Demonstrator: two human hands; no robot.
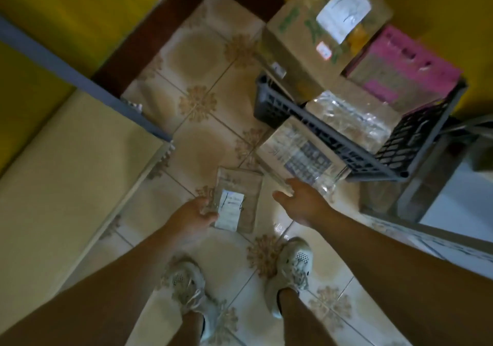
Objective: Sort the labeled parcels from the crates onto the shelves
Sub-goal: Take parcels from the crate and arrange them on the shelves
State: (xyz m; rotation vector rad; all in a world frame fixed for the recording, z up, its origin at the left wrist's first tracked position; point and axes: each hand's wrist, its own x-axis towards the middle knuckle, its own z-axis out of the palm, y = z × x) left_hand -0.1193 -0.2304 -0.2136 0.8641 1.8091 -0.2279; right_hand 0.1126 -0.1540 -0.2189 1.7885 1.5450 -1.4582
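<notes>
- Head view: the left hand, lower centre of the frame, has its fingers clamped on a small wrapped parcel with a white label, held above the patterned tile floor
- The right hand, just right of it, has fingers spread apart, touching the edge of a plastic-wrapped parcel that leans against the dark crate
- The crate, at centre right, holds another clear-wrapped parcel; a cardboard box with a white label and a pink box sit at upper right
- A pale shelf board fills the left side; two light shoes stand at the bottom
</notes>
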